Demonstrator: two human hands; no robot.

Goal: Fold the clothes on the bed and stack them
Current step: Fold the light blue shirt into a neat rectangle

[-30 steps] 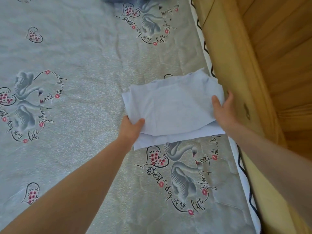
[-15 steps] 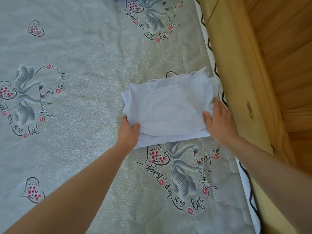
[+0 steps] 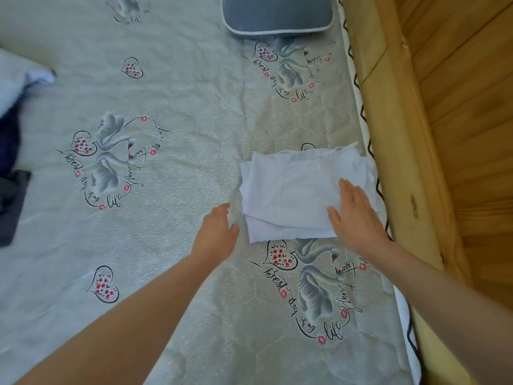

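A folded pale lilac-white cloth garment [image 3: 294, 190] lies on the bed [image 3: 180, 151], close to its right edge and just beside the light wooden bed frame [image 3: 394, 151] that runs along that side. The bed is covered with a silvery grey sheet printed with swans, hearts with pink flowers and looping black script; one swan print sits just below the folded garment. The garment is folded into a rough rectangle with several layers showing at its near-left corner. The person's right hand [image 3: 358, 215] lies flat on the near-right part of the garment, fingers straight and together, palm down, pressing on the cloth without gripping it. The left hand [image 3: 219, 232] is off the garment, just to the left of its near-left corner, over the sheet with its fingers relaxed and loosely bent, holding nothing. Both bare forearms reach in from the bottom of the view. At the head of the bed sits a blue-grey pillow with white piping [image 3: 277, 15]. Far over at the left edge is a blurred heap of unfolded clothes, white, dark blue and dark grey [image 3: 12, 151], well apart from the folded piece.
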